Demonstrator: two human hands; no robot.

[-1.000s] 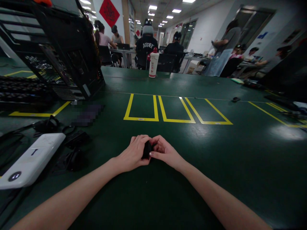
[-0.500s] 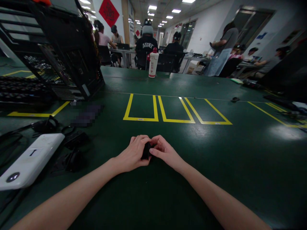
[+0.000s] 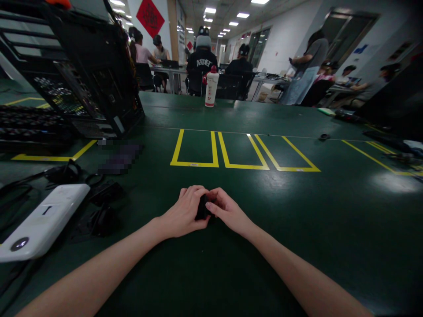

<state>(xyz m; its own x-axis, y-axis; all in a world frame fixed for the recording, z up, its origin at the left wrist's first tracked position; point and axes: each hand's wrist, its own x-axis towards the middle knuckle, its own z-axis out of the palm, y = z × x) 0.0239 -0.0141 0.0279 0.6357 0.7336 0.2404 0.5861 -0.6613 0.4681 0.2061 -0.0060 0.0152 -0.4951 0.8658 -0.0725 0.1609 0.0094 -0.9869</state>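
Note:
Between my two hands, low over the dark green table (image 3: 205, 273), is a small black object (image 3: 202, 208); its kind is hard to make out because fingers cover most of it. My left hand (image 3: 187, 211) is closed around its left side, back of the hand upward and thumb below. From the right, my right hand (image 3: 226, 209) pinches at the object's right side with thumb and bent fingers. Whether the object rests on the table or is held just above it, I cannot tell.
A white device (image 3: 46, 220) lies at the left beside black straps and mounts (image 3: 102, 215). Behind them stands an open black computer case (image 3: 89, 70). Yellow tape outlines (image 3: 194, 164) mark the table ahead. A white bottle (image 3: 211, 90) stands farther back, with people seated beyond.
My right thumb and fingers have shifted very slightly on the black object. My left hand and everything around look nearly the same.

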